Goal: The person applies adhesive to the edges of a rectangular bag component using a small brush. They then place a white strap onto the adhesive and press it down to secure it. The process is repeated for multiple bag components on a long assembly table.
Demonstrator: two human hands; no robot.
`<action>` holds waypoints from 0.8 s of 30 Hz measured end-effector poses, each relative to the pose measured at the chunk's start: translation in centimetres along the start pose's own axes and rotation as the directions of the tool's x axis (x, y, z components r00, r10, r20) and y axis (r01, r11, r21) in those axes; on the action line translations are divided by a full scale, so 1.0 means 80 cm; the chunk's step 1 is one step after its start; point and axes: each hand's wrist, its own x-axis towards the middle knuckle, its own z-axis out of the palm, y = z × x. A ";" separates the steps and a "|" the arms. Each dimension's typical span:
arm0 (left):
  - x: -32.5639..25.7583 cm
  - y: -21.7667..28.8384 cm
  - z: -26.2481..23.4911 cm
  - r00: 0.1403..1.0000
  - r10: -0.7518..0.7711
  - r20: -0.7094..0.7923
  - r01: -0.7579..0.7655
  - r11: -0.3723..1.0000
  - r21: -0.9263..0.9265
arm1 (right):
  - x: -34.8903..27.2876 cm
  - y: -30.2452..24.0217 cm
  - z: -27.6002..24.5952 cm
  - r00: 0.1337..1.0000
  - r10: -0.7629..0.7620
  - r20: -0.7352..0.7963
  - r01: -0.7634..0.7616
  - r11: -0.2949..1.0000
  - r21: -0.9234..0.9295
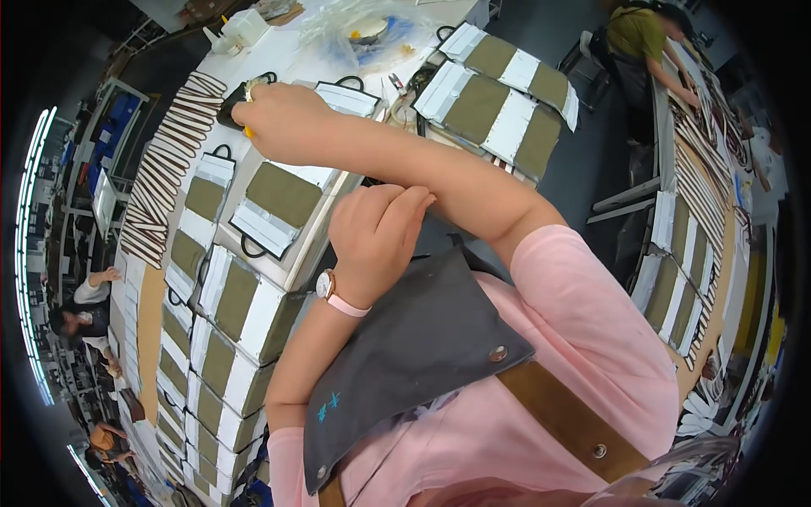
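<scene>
Stretched out to the far left, my right hand (283,122) is closed around something dark (230,110) with a pale and yellow bit by the fingers; its kind does not show. Nearer to me, my left hand (372,232) is curled shut beneath my right forearm, with a watch on its wrist; its palm side is hidden. Below my right hand lies a flat olive-and-white fabric panel (279,196) with black loop handles, on a pale board. A similar panel (209,196) lies just left of it.
Stacks of olive-and-white panels (232,296) run along the table's left; more (486,97) lie at the back right. Striped brown-and-white straps (173,152) line the left edge. Clear plastic film (359,42) and white bottles (241,29) sit at the back. A co-worker (638,42) works at the right table.
</scene>
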 end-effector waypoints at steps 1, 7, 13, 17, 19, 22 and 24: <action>0.000 0.000 -0.001 1.000 0.004 0.003 -0.004 1.000 0.005 | 0.000 0.001 0.001 1.000 -0.004 -0.003 0.004 1.000 -0.006; -0.009 -0.002 -0.011 1.000 -0.015 0.022 0.016 0.999 -0.046 | -0.004 0.011 -0.001 0.999 0.034 0.009 -0.034 0.999 -0.034; -0.007 0.000 -0.016 0.999 -0.035 -0.030 0.033 0.998 -0.060 | -0.005 0.012 0.001 0.999 0.038 -0.014 -0.038 0.998 -0.046; -0.016 -0.010 -0.022 0.997 0.071 0.022 -0.067 0.986 -0.152 | -0.006 0.017 0.003 0.999 0.053 -0.007 -0.054 0.998 -0.030; -0.022 -0.011 -0.023 0.995 0.059 0.078 -0.038 0.969 -0.245 | -0.007 0.016 0.006 0.999 0.040 -0.025 -0.041 0.998 -0.037; -0.027 -0.017 -0.019 0.995 0.004 0.101 0.018 0.976 -0.217 | -0.007 0.014 0.005 0.999 0.051 -0.009 -0.052 0.998 -0.033; -0.026 -0.012 -0.021 0.987 -0.141 0.078 0.156 0.957 -0.244 | -0.006 0.012 0.006 0.998 0.057 -0.013 -0.057 0.998 -0.033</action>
